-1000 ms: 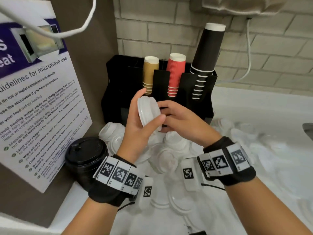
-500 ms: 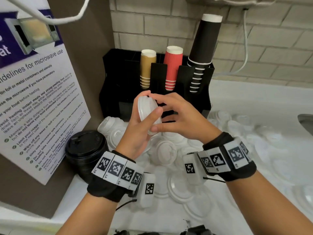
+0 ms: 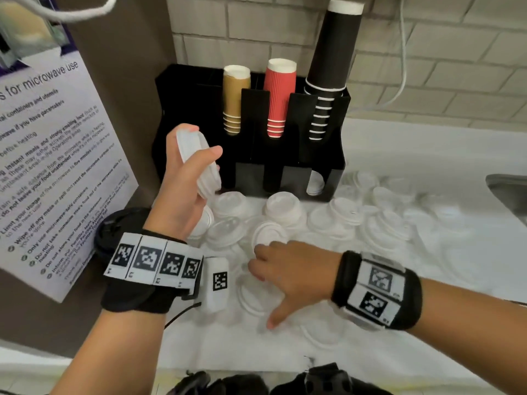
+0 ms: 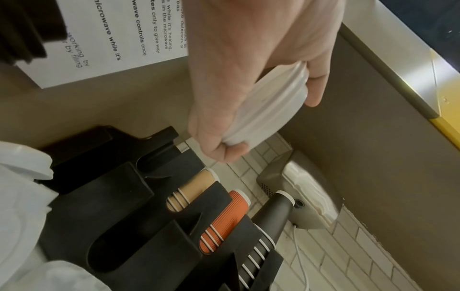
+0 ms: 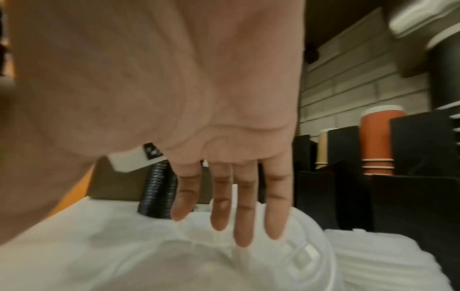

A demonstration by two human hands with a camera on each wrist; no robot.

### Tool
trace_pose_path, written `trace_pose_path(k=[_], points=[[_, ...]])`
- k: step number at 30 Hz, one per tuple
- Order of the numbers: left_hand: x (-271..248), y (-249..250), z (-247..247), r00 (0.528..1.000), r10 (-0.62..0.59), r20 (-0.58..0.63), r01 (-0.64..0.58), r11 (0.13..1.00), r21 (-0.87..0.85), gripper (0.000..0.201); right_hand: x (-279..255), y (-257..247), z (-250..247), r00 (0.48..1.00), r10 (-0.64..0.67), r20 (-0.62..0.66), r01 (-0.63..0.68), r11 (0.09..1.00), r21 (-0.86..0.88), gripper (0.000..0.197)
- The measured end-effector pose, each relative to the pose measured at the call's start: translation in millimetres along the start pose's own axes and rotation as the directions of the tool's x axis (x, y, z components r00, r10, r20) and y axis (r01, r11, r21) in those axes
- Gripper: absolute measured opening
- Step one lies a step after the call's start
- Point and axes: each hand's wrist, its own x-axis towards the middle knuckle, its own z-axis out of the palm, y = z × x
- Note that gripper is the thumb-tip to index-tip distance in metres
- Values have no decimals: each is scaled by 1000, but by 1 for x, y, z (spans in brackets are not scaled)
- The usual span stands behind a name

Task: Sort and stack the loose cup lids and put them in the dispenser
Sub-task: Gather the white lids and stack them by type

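Observation:
My left hand [image 3: 185,178] grips a small stack of white lids [image 3: 199,163] on edge, thumb across the front, just left of the black dispenser [image 3: 319,155]. In the left wrist view the stack of lids [image 4: 268,106] sits between palm and curled fingers. My right hand [image 3: 273,269] hovers low over the loose white lids [image 3: 268,232] on the counter, fingers straight and spread, holding nothing. Its fingers [image 5: 245,220] point down at a clear lid [image 5: 298,256] just below them.
Tan [image 3: 235,101], red [image 3: 278,98] and black cups [image 3: 328,69] stand in the dispenser's upper slots. A stack of black lids [image 3: 114,232] sits at the left by the microwave poster [image 3: 51,166]. More white lids [image 3: 379,220] spread to the right, near a sink edge [image 3: 507,195].
My right hand let go of the stack and dropped down to the loose lids on the counter. The left hand kept the stack and shifted slightly left.

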Motion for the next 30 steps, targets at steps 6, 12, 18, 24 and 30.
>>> trace_pose_path(k=[6, 12, 18, 24, 30], points=[[-5, 3, -1, 1000, 12, 14, -12, 999, 45, 49, -3, -3, 20, 986, 78, 151, -55, 988, -148, 100], [-7, 6, -3, 1000, -2, -3, 3, 999, 54, 47, -12, 43, -13, 957, 277, -84, -285, 952, -109, 84], [-6, 1, 4, 998, -59, -1, 59, 994, 92, 43, 5, 39, -27, 987, 91, -133, -81, 993, 83, 69], [-3, -3, 9, 992, -124, -38, 128, 984, 127, 46, 36, 6, 2, 993, -115, 36, 120, 932, -341, 88], [-2, -6, 9, 993, -115, -31, 118, 984, 132, 54, 38, 13, 4, 987, -160, 4, 156, 962, -225, 84]])
